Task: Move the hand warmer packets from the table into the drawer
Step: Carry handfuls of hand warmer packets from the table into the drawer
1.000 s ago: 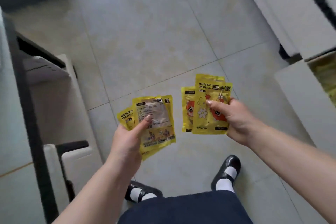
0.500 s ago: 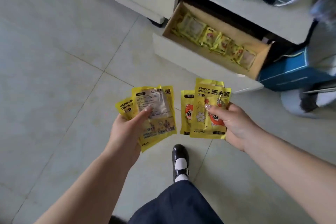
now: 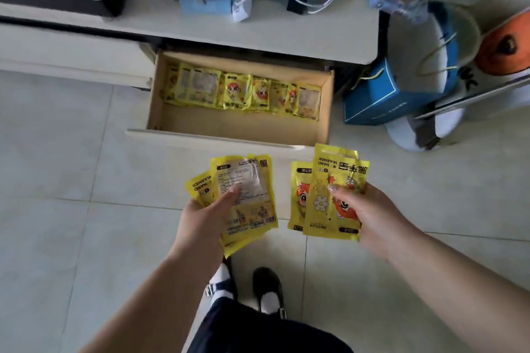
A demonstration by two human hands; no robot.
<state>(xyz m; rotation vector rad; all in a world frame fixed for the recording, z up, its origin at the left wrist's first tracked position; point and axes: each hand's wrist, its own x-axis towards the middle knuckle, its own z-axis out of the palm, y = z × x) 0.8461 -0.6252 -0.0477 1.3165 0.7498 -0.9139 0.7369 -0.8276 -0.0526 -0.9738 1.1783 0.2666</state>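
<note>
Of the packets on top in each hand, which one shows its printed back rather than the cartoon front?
The top packet in the left hand: its label side faces up, while the right hand shows a cartoon front.

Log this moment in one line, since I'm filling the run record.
left hand: grips fanned packets | right hand: grips packets | drawer: open, packet row at back | phase: standing before drawer, nothing released

Packets [image 3: 334, 198] yellow, orange cartoon faces; drawer [image 3: 229, 126] tan inside; shoes [image 3: 268, 286] black.
</note>
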